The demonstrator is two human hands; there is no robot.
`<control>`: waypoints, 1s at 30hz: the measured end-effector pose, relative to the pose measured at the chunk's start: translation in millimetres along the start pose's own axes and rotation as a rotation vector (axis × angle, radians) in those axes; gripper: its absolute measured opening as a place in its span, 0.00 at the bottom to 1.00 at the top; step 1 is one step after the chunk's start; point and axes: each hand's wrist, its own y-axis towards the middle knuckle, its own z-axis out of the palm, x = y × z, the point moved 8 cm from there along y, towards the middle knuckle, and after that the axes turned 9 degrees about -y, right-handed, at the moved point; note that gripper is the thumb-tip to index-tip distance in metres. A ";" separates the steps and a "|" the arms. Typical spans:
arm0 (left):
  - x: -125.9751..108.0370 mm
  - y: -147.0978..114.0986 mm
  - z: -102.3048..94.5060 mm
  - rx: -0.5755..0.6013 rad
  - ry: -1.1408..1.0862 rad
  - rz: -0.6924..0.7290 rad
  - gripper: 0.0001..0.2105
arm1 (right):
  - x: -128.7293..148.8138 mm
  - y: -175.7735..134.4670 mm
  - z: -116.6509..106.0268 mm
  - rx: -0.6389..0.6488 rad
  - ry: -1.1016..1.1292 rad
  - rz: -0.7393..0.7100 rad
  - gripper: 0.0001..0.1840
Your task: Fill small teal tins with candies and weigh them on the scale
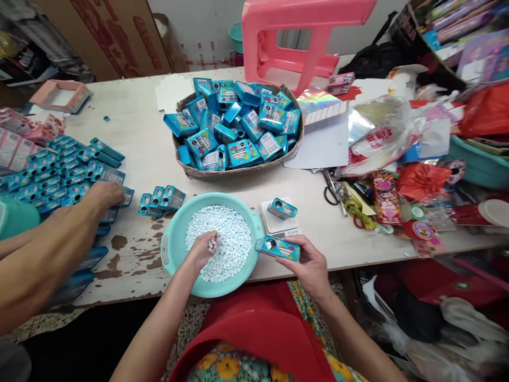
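My left hand (204,249) is closed around some small white candies, just over the pile of candies (233,239) in a turquoise basin (167,250). In my right hand (310,262) is a blue candy tin (284,249), held by its right end at the basin's right rim. A round opening shows on the tin's upper face, with something pale in it. Behind that tin, a second blue tin (282,208) lies on a small white scale (270,223). Several blue tins (161,200) stand together left of the basin.
An oval basket (238,172) heaped with blue tins stands behind the basin. At left, a co-worker's hand (105,195) touches rows of tins (59,170). Scissors (331,190), plastic bags (382,138) and packets crowd the right. A pink stool (310,16) rests at the back.
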 end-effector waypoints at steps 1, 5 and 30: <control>4.6 1.9 4.1 0.034 0.070 0.021 0.11 | -10.0 -3.3 -18.7 -0.066 -0.008 0.038 0.21; -6.0 5.0 30.5 0.092 0.158 0.098 0.13 | -66.1 -8.0 -89.3 -0.392 -0.042 0.182 0.26; -31.3 8.8 294.2 0.442 1.768 0.746 0.09 | -192.2 6.9 -151.1 -0.783 -0.029 0.171 0.28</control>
